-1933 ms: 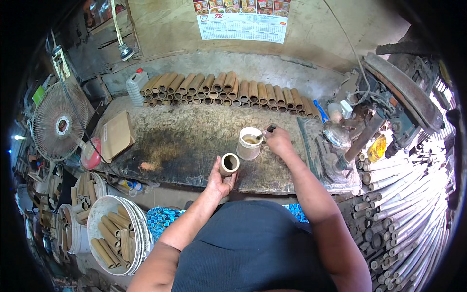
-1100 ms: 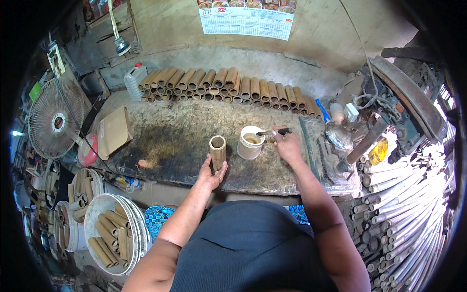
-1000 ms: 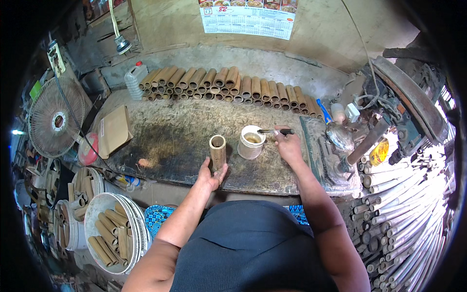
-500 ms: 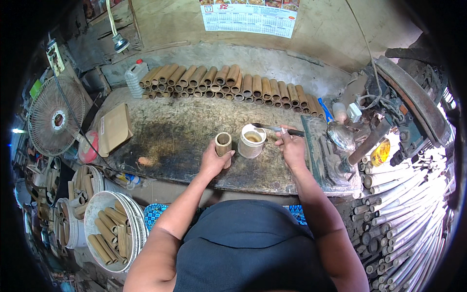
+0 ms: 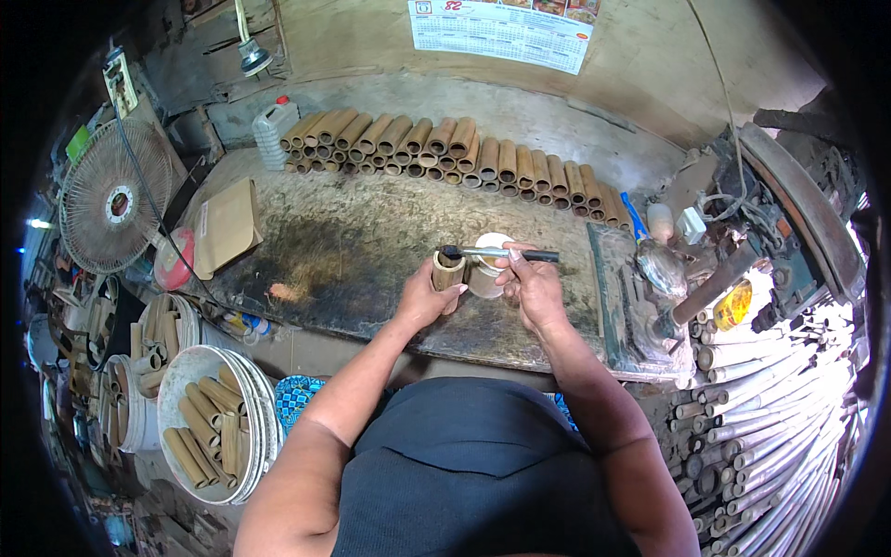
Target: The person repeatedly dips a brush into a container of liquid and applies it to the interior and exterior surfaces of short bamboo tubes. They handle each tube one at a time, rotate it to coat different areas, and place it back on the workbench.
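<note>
- Left hand (image 5: 427,302) clasped around the tube (image 5: 449,273).
- Right hand (image 5: 535,292) pinches the brush (image 5: 492,252).
- Brush moved left, from cup (image 5: 484,284) to tube mouth; dipping apparently over.

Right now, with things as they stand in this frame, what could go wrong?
The container stands close to both hands; the right hand or the brush might bump it and perhaps tip it.

The brush's dark tip is at the mouth of the bamboo tube, so it could smear the rim or the left hand, which grips the tube just below.
</note>
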`<act>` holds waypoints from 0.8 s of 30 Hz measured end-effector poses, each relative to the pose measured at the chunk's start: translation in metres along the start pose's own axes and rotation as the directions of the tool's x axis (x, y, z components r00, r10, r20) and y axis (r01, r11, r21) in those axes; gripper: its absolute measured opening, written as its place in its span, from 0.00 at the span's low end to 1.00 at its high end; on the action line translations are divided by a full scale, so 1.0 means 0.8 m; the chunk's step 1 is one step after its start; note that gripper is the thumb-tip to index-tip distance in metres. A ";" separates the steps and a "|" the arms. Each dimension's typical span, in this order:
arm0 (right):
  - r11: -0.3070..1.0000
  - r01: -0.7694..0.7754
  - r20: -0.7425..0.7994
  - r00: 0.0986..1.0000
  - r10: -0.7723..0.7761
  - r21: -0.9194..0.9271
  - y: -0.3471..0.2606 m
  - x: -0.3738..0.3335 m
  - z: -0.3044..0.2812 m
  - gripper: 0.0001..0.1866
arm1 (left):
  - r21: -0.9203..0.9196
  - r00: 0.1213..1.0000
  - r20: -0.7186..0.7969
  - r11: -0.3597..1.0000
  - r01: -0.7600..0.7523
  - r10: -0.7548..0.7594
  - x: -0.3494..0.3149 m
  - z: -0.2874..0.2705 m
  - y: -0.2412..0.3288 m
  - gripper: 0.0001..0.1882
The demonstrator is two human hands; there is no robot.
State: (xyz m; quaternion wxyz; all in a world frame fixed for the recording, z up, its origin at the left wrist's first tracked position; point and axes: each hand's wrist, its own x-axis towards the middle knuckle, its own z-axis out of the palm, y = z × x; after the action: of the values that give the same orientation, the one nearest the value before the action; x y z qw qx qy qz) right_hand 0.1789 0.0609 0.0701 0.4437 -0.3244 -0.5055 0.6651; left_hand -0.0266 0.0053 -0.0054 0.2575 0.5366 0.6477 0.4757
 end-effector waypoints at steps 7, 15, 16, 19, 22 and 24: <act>0.999 -0.010 0.070 0.997 0.013 -0.037 -0.010 -0.009 0.000 0.15 | 0.049 1.000 0.001 0.999 -0.009 0.009 0.000 -0.002 -0.001 0.34; 0.996 0.005 0.119 0.993 0.006 -0.091 -0.018 -0.018 -0.011 0.14 | 0.040 0.999 -0.018 0.998 -0.044 0.044 0.000 -0.001 -0.004 0.36; 0.997 0.002 0.127 0.992 0.008 -0.082 -0.019 -0.019 -0.013 0.14 | 0.033 0.999 -0.015 0.999 -0.031 0.031 0.000 -0.001 -0.004 0.37; 0.998 -0.003 0.139 0.990 0.012 -0.067 -0.020 -0.022 -0.018 0.15 | 0.016 1.000 -0.012 1.000 -0.013 0.014 -0.001 -0.001 -0.002 0.39; 0.996 -0.004 0.148 0.989 0.016 -0.085 -0.020 -0.023 -0.023 0.15 | 0.014 1.000 -0.010 1.000 -0.016 0.016 -0.001 -0.001 0.000 0.39; 0.995 -0.005 0.161 0.987 0.020 -0.097 -0.021 -0.024 -0.026 0.15 | 0.013 1.000 -0.001 1.000 0.000 0.000 -0.001 -0.001 0.000 0.39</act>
State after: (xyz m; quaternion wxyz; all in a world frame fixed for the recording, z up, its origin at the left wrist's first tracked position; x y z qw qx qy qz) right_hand 0.2090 0.0526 0.0803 0.3808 -0.2934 -0.5692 0.6670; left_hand -0.0274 0.0045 -0.0054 0.2535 0.5379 0.6509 0.4719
